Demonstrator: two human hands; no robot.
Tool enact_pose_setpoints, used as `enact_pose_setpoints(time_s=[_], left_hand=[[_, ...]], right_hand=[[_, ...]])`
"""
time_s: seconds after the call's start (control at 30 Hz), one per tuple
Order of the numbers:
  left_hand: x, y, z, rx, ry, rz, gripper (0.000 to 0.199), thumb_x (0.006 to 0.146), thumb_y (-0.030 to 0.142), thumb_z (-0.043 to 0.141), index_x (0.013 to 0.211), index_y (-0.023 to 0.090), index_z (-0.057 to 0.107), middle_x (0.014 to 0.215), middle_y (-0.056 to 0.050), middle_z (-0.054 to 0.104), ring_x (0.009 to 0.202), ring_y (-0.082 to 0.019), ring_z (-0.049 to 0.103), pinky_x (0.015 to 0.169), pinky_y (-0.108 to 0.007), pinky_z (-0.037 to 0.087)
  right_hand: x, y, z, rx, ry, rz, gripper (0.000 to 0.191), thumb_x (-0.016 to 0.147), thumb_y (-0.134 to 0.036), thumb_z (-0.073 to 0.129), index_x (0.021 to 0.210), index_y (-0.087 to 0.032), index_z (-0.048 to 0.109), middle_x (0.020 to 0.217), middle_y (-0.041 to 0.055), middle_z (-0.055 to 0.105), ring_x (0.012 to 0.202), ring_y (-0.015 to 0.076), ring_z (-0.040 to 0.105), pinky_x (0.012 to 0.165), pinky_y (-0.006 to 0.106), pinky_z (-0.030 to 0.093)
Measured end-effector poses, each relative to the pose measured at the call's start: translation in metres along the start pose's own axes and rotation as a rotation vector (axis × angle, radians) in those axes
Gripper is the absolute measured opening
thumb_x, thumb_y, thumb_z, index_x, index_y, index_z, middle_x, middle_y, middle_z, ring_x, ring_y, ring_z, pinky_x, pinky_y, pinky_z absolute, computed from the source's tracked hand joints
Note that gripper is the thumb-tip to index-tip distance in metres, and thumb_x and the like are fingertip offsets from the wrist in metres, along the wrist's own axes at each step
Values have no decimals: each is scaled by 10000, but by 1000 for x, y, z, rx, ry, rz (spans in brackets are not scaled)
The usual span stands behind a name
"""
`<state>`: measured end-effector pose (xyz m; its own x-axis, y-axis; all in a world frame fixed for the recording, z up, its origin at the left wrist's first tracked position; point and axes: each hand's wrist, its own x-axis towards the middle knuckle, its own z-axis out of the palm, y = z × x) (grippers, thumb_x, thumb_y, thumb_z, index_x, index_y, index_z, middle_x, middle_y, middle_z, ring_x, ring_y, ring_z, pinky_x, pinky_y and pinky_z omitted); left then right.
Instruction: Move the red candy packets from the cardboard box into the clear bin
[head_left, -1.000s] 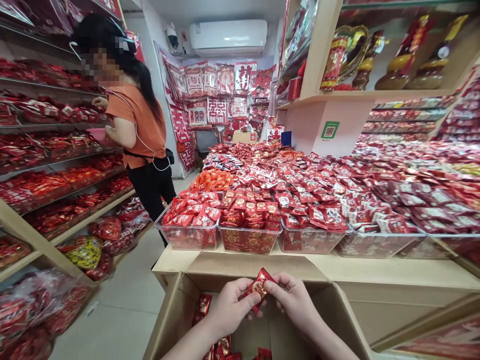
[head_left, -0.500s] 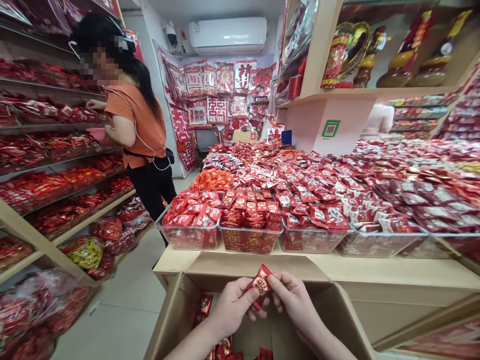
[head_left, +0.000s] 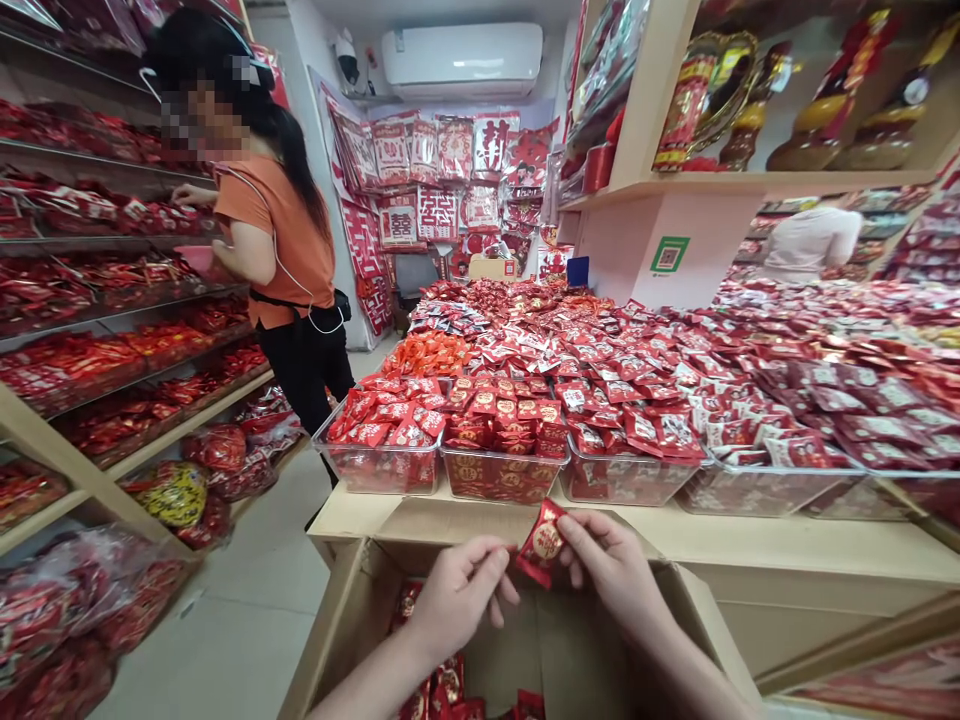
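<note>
Above an open cardboard box (head_left: 346,625), my right hand (head_left: 611,565) pinches a small red candy packet (head_left: 541,542) with gold print between thumb and fingers. The packet is tilted. My left hand (head_left: 461,590) is just left of it, fingers loosely bent and partly apart, with nothing visible in them; its fingertips are close to the packet's left edge. More red packets (head_left: 450,680) lie in the bottom of the box, partly hidden by my left forearm.
Clear plastic bins (head_left: 504,475) heaped with red packets line the wooden counter (head_left: 360,515) beyond the box. A person in an orange shirt (head_left: 262,230) stands at the left shelves (head_left: 105,320). Bagged goods (head_left: 82,610) lie low on the left. Another person in white (head_left: 810,243) is at the back right.
My left hand has released the packet and drawn slightly left. My right hand has lifted it a little up and to the right. The view has shifted slightly.
</note>
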<state>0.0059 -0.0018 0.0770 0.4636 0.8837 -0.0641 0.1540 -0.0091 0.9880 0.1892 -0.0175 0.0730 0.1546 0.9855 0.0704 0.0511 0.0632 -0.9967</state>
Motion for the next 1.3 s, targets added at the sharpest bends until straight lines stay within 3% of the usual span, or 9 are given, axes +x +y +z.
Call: enact_pose_setpoints(time_s=[0.13,0.2,0.4,0.53,0.87,0.97,1.07,1.2,1.3], left_hand=[[33,48,-42,196,252,379,282,811,343,415,970,154,551,790,-53,644,679,-133,600,627,-253,469],[66,71,-65,448,345,495,294,811,330,406,1007,175,561,968,-63,629,897,-167,569,802,-299,433],[162,87,-92,1082,109,426,408,855,291,241,1186,182,452,1216,-42,495,1131,-159,420,982,-312,283],[185,72,-86,1164,77,391,443,842,299,270,1247,152,374,1313,-63,375,1210,-189,313,1021,-343,200],[185,58,-70,1253,98,314,424,835,336,288,1220,202,401,1328,-91,340,1207,-271,299,981,-465,205],[182,67,-70,1252,105,297,408,833,357,297,1192,217,430,1311,-94,363,1193,-301,310,947,-527,215],[156,80,-66,1206,177,391,403,825,360,331,1179,201,439,1314,-107,349,1204,-319,276,936,-546,212],[78,75,-37,883,157,681,303,835,256,329,1015,173,559,1013,-91,586,975,-198,506,870,-336,366],[22,37,-1,768,-161,598,294,826,237,350,986,213,596,825,-63,646,771,-177,573,730,-280,421]], right_hand=[[59,-59,-18,-341,111,-291,277,752,-422,485,725,-161,575,517,-19,513,475,103,452,482,217,351],[103,-82,-20,-546,168,-400,241,766,-370,469,788,-160,586,633,10,576,567,121,491,542,223,362],[202,-80,0,-877,-7,-309,187,724,-231,491,607,-136,603,551,16,576,534,122,490,510,210,336],[218,-61,11,-936,-66,-282,195,728,-235,496,604,-141,614,530,12,578,512,118,489,500,206,329],[216,-55,18,-956,-13,-373,139,717,-234,535,732,-138,634,746,85,649,683,167,556,631,239,372],[201,-70,13,-924,76,-420,159,733,-233,514,785,-124,618,826,101,635,789,179,545,700,252,377],[154,-84,6,-820,76,-458,199,781,-270,441,812,-147,594,800,64,626,738,160,541,660,252,396],[47,-55,12,-489,-509,-275,131,749,-247,495,687,-197,600,650,1,613,599,136,535,558,240,417],[-33,-9,30,-331,-570,16,120,770,-265,520,803,-184,601,797,14,615,681,131,555,613,261,459]])
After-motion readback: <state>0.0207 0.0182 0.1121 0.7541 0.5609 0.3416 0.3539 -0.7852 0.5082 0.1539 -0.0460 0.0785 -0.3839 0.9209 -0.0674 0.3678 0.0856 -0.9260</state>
